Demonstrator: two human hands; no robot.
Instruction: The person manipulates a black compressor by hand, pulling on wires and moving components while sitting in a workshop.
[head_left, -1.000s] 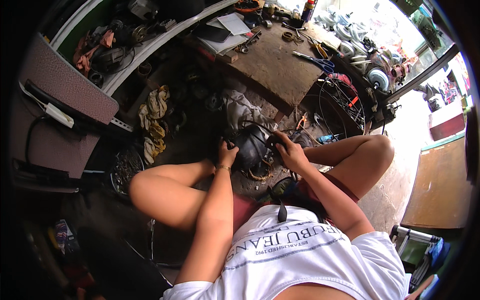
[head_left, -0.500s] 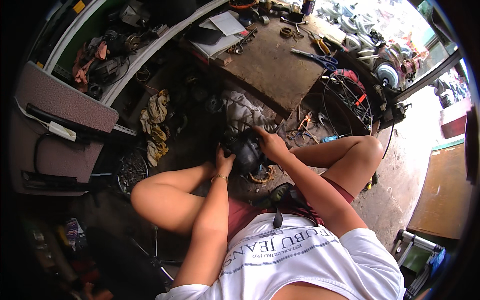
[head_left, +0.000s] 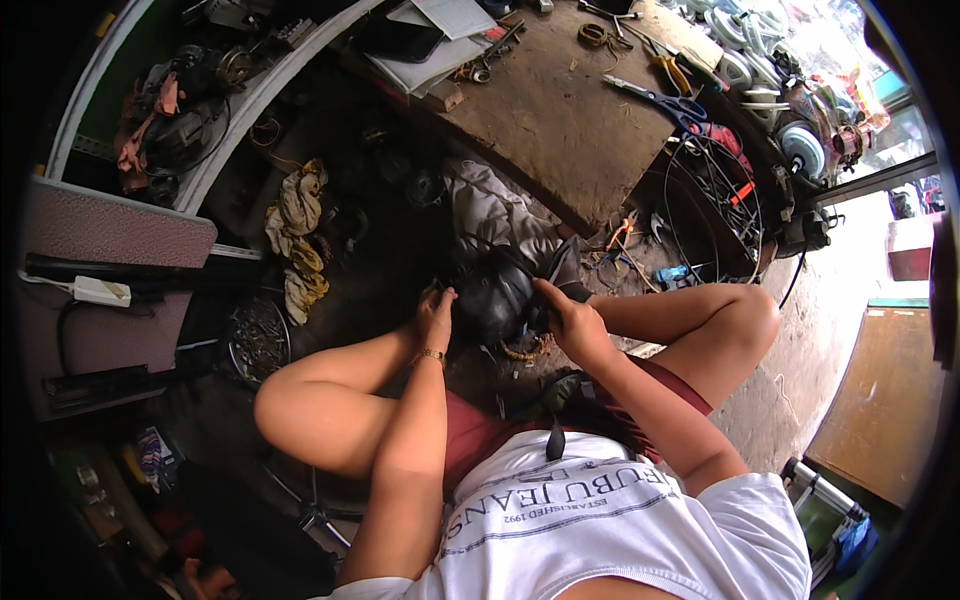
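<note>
One black, rounded object (head_left: 497, 300) sits between the left hand (head_left: 434, 320), grasping its left side, and the right hand (head_left: 577, 322), closed on its right edge; well left of the left hand, a round bowl (head_left: 288, 350) holds small, dark pieces (head_left: 258, 337), while ahead of both hands a wooden table (head_left: 560, 140) carries papers (head_left: 455, 18) and blue-handled scissors (head_left: 682, 110)

I see a worn wooden table (head_left: 570, 140) up top, corner toward me. Pale-edged shelf (head_left: 243, 125) upper left, pinkish textured panel (head_left: 120, 225) below it. Grimy floor (head_left: 800, 350), brightest at right. Brown board (head_left: 865, 400) far right. Daylight floods upper right; lower left's murky.
</note>
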